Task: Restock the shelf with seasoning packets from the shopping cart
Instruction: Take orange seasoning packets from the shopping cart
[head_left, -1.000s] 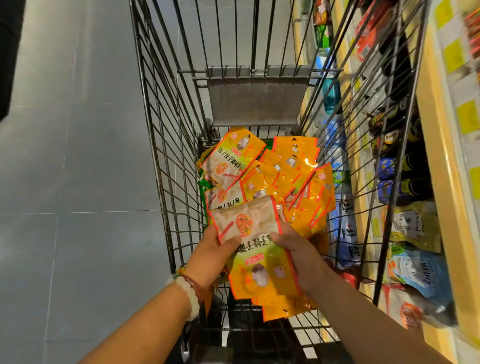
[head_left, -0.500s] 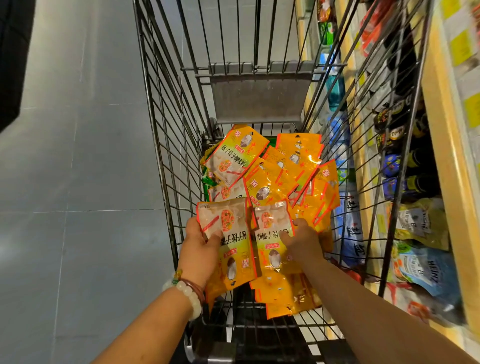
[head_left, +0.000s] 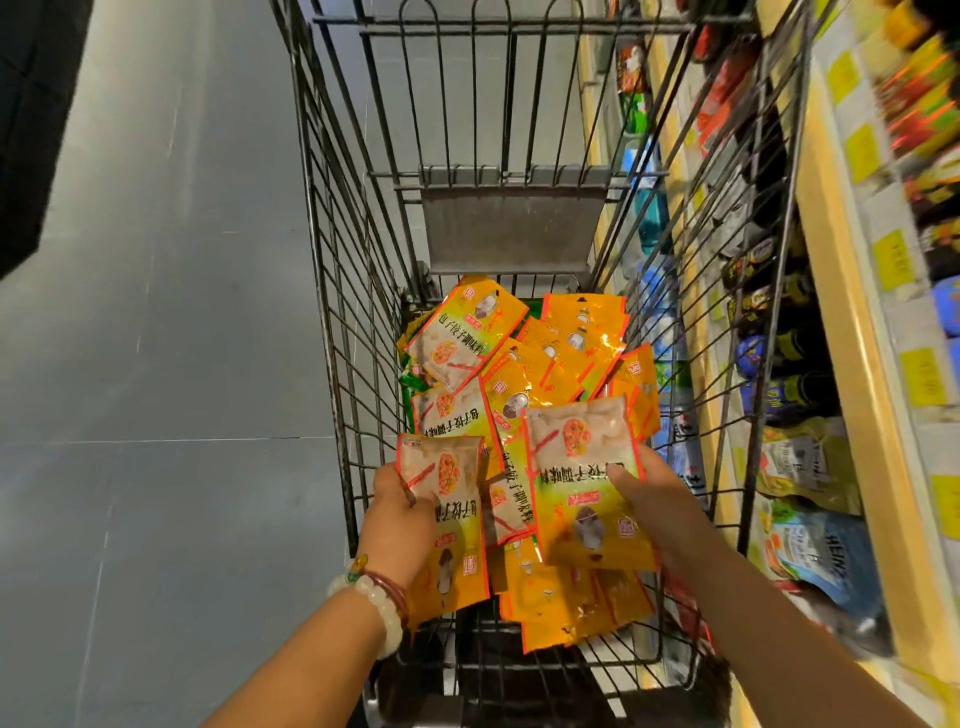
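We cannot read the blurred goods on the shelf (head_left: 836, 291) to the right of the cart, seen partly through its wires, and the price tags along its yellow edge are smeared. Most fingers of both hands lie hidden behind the packets they hold. Our left hand (head_left: 397, 519) grips one seasoning packet (head_left: 452, 525) by its left edge, thumb curled onto the front. Our right hand (head_left: 660, 504) grasps a second packet (head_left: 584, 483) from the right, thumb pressed on its face. Both packets are held just above the heap of orange packets (head_left: 545, 364) lying in the wire shopping cart (head_left: 332, 312). A beaded bracelet (head_left: 382, 603) circles the left wrist. Grey floor (head_left: 156, 364) spreads to the left.
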